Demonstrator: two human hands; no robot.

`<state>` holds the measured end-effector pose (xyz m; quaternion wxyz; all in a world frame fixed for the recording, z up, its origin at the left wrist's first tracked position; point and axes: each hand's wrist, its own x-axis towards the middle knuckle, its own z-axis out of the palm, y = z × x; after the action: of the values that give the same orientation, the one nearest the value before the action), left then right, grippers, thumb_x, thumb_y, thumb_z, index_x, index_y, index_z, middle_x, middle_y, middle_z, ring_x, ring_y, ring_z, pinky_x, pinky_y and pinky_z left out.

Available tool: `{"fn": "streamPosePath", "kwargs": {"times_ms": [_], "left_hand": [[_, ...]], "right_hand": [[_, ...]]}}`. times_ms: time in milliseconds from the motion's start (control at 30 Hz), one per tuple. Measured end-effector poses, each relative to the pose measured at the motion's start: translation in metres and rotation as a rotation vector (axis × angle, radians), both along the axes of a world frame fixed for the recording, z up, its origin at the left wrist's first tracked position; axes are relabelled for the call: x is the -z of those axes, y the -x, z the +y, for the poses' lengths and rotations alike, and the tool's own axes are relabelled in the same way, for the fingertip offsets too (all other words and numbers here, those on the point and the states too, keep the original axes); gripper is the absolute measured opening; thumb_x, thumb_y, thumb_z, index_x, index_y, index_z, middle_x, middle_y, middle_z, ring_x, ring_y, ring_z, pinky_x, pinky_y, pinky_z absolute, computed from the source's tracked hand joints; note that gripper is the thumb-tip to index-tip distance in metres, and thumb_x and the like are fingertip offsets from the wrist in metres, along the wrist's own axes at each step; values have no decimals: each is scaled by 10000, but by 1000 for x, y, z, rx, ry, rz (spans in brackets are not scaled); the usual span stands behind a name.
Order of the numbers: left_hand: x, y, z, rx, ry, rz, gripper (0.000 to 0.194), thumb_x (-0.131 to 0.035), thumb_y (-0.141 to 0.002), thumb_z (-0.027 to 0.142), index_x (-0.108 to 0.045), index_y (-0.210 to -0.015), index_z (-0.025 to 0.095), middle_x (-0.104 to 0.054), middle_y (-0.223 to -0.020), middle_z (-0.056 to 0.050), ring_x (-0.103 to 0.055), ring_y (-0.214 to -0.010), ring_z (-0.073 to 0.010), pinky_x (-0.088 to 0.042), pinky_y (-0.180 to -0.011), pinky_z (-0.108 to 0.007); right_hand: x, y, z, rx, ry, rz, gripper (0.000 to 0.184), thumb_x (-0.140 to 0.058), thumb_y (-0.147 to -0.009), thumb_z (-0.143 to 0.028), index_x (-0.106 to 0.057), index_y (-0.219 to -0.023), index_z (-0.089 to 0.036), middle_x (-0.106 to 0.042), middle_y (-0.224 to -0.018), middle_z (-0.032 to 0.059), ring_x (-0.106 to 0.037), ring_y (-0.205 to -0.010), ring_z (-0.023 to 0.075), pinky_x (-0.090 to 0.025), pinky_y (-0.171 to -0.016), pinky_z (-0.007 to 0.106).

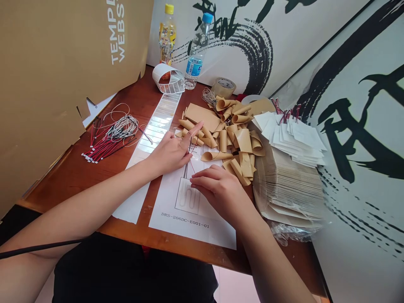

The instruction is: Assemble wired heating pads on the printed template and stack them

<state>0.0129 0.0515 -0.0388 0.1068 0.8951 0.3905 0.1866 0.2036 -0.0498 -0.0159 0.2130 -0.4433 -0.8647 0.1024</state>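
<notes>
My left hand (172,152) is over the printed sheet, index finger stretched toward the brown paper pieces, with a thin red-and-black wire (191,158) at its thumb and curled fingers. Lower right, my right hand (221,185) has its thumb and fingers pinched together near the wire's lower end. What lies between those fingertips is partly hidden. Beneath both hands lies the white printed sheet (195,233), with a line drawing and the text DRS-206DC-E001-01. Just beyond the hands is a heap of curled brown paper pieces (223,141).
Left are bundled wires (121,128) with white connectors and a label strip (162,115) from its roll. Two bottles (193,67) and a tape roll (224,87) stand behind. Right, white packets (292,136) top a stack of flat sheets (293,189). A cardboard panel (63,84) borders the left.
</notes>
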Motion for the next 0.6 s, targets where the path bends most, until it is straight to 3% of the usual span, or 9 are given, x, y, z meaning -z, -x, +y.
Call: {"fn": "streamPosePath", "kwargs": {"times_ms": [400,500,600], "left_hand": [[2,2,1,-6,-17,34,859,-501,-977,217,-9,-1678,147,-719,-761,25,-621,-792,-212,-302,-924,-363],[1,1,2,-22,6,60,804,-505,-983,240,-102,-1673,143,-754,-827,6,-634,-825,-218,-298,-950,-377],[0,0,3,-43,15,110,694,-523,-983,278,-296,-1623,136,-774,-901,-28,-652,-862,-234,-298,-945,-388]], "right_hand": [[0,-8,5,76,-119,-12,114,-707,-925,-110,-801,-915,-173,-777,-830,59,-679,-770,206,-529,-675,310],[-1,-9,3,57,-126,-21,83,-737,-909,-122,-796,-888,-176,-766,-819,48,-678,-729,187,-508,-639,294],[-3,-5,0,30,-113,-80,90,-744,-910,-145,-768,-827,-171,-734,-771,37,-656,-722,183,-482,-628,295]]}}
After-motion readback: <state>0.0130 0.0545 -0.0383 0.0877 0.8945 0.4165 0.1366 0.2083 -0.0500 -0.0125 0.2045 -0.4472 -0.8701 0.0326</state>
